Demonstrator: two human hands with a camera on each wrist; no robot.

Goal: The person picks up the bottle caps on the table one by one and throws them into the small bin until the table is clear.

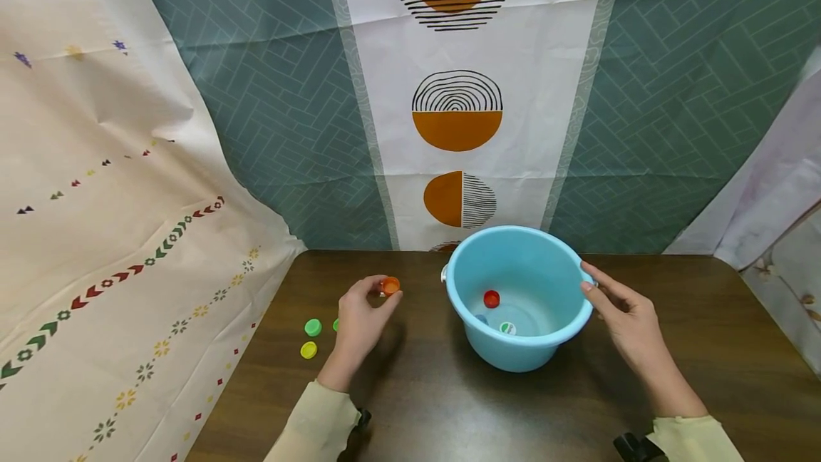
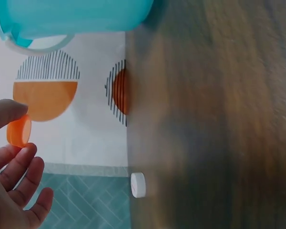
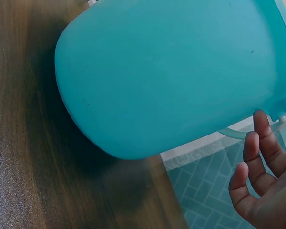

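Observation:
In the head view my left hand (image 1: 362, 319) pinches an orange bottle cap (image 1: 390, 286) between thumb and fingers, above the table. The same orange cap (image 2: 19, 131) shows in the left wrist view, its other fingers loosely bent. My right hand (image 1: 625, 319) holds the rim of a light blue bucket (image 1: 519, 355) at its right side, thumb and index finger at the edge. Inside the bucket lie a red cap (image 1: 491, 299), a bluish cap (image 1: 481, 319) and a white and green cap (image 1: 508, 329). In the right wrist view the bucket wall (image 3: 171, 81) hides part of the grip.
Left of my left hand lie a green cap (image 1: 313, 327) and a yellow cap (image 1: 308, 350); another green cap (image 1: 336, 324) is partly hidden by the hand. A white cap (image 2: 138, 185) is on the brown table (image 1: 436, 405). Patterned cloth (image 1: 269, 91) hangs behind.

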